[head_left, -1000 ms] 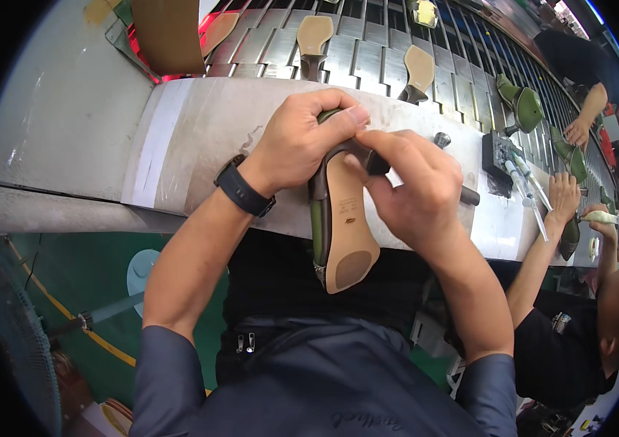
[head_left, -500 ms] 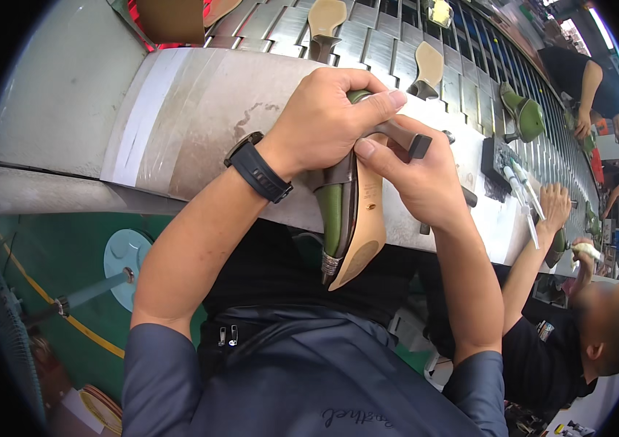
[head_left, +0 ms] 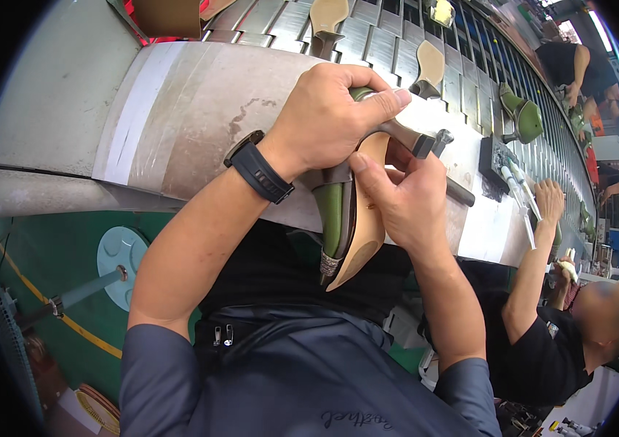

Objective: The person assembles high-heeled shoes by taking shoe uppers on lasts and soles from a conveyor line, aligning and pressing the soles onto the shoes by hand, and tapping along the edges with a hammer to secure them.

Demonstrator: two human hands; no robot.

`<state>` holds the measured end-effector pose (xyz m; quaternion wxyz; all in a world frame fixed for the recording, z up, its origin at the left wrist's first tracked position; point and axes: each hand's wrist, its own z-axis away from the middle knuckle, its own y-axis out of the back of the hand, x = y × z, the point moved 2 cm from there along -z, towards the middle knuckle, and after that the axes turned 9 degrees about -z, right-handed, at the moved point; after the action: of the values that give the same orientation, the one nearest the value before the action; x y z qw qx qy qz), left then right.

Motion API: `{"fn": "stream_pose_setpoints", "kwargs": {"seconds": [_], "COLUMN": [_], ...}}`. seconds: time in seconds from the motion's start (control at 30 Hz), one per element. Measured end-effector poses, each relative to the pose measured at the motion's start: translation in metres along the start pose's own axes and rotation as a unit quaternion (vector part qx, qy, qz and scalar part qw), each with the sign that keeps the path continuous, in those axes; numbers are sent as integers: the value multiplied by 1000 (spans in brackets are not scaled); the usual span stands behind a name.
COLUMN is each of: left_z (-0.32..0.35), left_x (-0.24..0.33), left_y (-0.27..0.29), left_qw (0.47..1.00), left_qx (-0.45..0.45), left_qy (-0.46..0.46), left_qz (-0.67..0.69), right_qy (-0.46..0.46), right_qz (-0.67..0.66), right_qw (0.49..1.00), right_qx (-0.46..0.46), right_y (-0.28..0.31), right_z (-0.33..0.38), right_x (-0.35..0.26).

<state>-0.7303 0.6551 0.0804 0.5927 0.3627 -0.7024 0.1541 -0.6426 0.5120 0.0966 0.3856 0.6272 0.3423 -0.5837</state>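
A green and brown high-heeled shoe [head_left: 332,218] is held over the bench's near edge, its pointed toe toward my body and its tan sole [head_left: 364,237] facing right. My left hand [head_left: 331,113], with a black watch on the wrist, is closed around the shoe's heel end, thumb lying across near the dark heel [head_left: 410,137]. With its thumb pressed on the sole just below the heel, my right hand [head_left: 407,200] grips the sole's edge; its other fingers are partly hidden behind. A hammer [head_left: 460,193] lies on the bench beside my right hand.
Soles with heels [head_left: 430,64] and a green shoe [head_left: 524,116] lie on the slatted metal conveyor [head_left: 378,36]. A black block [head_left: 495,166] and white-handled brushes [head_left: 520,193] are at right. There a co-worker's hand [head_left: 549,200] reaches in. A blue round stool [head_left: 121,251] stands lower left.
My right hand has slid slightly left and down along the sole, uncovering more of the hammer. My left hand keeps its hold. The co-worker at right has shifted.
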Motion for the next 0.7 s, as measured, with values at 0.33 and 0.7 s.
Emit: {"fn": "stream_pose_setpoints", "kwargs": {"seconds": [0.33,0.7], "left_z": [2,-4], "left_x": [-2,-7], "left_y": [3,3], "left_qw": [1000,999], "left_qx": [11,21], "left_qy": [-1,8], "left_qz": [16,-43], "right_qy": [-188,-192], "right_qz": [-164,-93], "right_qw": [964,973], "right_qx": [-94,-84], "right_y": [8,6], "right_z": [3,3], "right_x": [22,6]}}
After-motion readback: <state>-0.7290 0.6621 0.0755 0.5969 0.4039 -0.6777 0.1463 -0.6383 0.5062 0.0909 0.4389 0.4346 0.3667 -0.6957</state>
